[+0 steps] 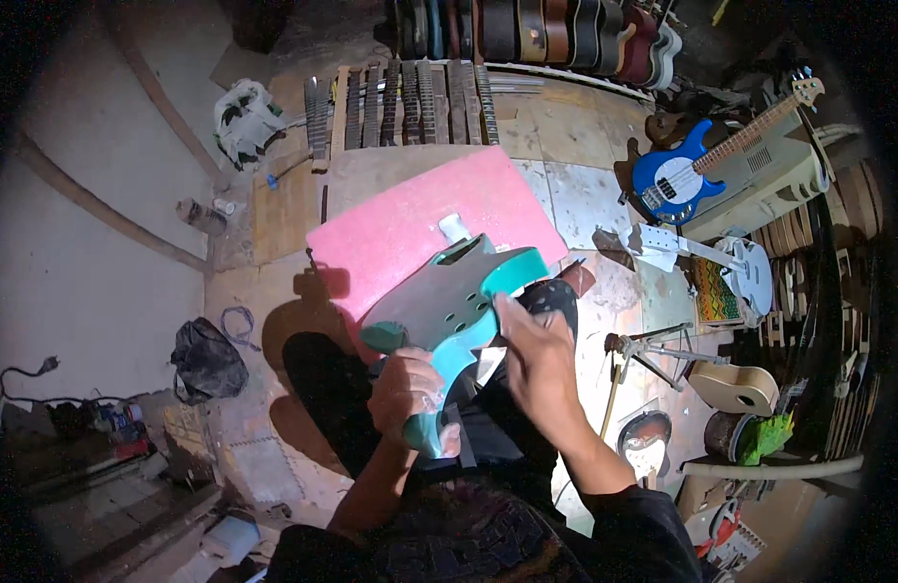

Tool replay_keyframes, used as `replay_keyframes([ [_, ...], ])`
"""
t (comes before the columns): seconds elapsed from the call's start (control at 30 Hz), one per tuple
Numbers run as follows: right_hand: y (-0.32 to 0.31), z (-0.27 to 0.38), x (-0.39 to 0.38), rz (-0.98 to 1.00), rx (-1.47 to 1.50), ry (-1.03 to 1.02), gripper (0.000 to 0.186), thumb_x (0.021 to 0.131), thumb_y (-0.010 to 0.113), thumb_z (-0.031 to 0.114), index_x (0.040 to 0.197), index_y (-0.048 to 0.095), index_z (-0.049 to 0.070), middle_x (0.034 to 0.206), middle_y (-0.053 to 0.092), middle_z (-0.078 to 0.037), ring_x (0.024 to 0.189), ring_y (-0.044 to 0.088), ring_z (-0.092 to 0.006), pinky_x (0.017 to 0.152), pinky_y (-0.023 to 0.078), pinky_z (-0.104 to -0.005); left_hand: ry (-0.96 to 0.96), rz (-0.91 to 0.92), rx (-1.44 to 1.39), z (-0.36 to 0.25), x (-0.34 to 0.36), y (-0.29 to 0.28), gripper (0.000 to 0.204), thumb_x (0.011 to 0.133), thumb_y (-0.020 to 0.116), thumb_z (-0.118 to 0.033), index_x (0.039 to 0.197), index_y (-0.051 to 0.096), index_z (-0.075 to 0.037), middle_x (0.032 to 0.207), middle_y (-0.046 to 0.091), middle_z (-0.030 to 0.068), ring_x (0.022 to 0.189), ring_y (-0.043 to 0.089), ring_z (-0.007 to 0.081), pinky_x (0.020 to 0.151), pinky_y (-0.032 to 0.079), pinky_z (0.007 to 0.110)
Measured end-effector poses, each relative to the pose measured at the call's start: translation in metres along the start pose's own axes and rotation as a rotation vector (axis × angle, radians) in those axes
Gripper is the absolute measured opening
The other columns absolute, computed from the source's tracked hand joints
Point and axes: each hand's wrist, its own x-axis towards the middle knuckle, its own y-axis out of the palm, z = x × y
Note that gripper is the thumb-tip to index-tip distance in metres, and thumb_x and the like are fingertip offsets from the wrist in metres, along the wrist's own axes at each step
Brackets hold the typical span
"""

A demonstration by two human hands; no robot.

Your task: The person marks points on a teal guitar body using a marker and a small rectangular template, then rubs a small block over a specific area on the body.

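Workshop floor (585, 194) of worn, paint-stained boards, seen from above. Teal guitar body (449, 301) tilted over the lap, its grey sanded face up, above a pink foam sheet (400, 223). Left hand (410, 394) clamped around the lower horn; right hand (536, 364) flat against the teal edge, fingers pressing a small pale piece, too blurred to identify. Farther out: row of guitar necks (410, 102), blue bass guitar (677, 180), black bag (208, 360).
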Motion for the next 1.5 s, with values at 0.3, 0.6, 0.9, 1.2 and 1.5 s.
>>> replay_keyframes([
  [0.3,-0.01,0.014,0.0,0.061,-0.115,0.008,0.057,0.076,0.063,-0.007,0.132,0.066,0.005,0.128,0.07,-0.013,0.086,0.056,-0.032,0.078,0.043,-0.0414,0.037,0.02,-0.006,0.004,0.0,-0.004,0.039,0.079,0.08,-0.034,0.074,0.05,-0.009,0.065,0.058,0.0041,0.06,0.064,0.0244,0.069,0.056,0.047],
  [0.6,-0.008,0.022,-0.005,0.038,-0.103,-0.008,0.057,0.076,0.061,-0.007,0.131,0.066,0.005,0.133,0.068,-0.011,0.086,0.056,-0.0321,0.077,0.042,-0.0424,0.055,0.038,-0.008,0.008,0.005,-0.006,0.037,0.08,0.078,-0.034,0.077,0.052,-0.008,0.064,0.059,0.0043,0.06,0.065,0.0239,0.068,0.056,0.046],
  [0.9,-0.005,0.026,0.001,0.02,-0.109,-0.023,0.061,0.074,0.061,-0.01,0.133,0.066,0.005,0.129,0.069,-0.015,0.087,0.057,-0.0321,0.079,0.043,-0.0409,0.01,-0.022,-0.001,0.014,-0.005,-0.012,0.037,0.083,0.079,-0.035,0.081,0.055,-0.007,0.068,0.062,0.0061,0.061,0.066,0.0247,0.068,0.056,0.047],
  [1.2,-0.001,0.024,0.0,0.009,-0.088,-0.029,0.06,0.075,0.064,-0.006,0.133,0.067,0.009,0.135,0.067,-0.013,0.089,0.057,-0.0319,0.077,0.042,-0.0407,0.005,-0.045,-0.017,0.021,-0.005,-0.013,0.039,0.081,0.08,-0.038,0.081,0.056,-0.007,0.069,0.063,0.0074,0.063,0.066,0.0254,0.07,0.057,0.047],
  [1.5,0.012,0.014,0.009,0.014,-0.007,-0.005,0.057,0.08,0.062,-0.005,0.134,0.066,0.009,0.133,0.068,-0.014,0.1,0.061,-0.034,0.08,0.044,-0.0424,0.015,-0.069,0.003,0.017,0.003,-0.016,0.04,0.081,0.079,-0.04,0.08,0.057,-0.006,0.071,0.063,0.0078,0.065,0.066,0.0256,0.071,0.057,0.047],
])
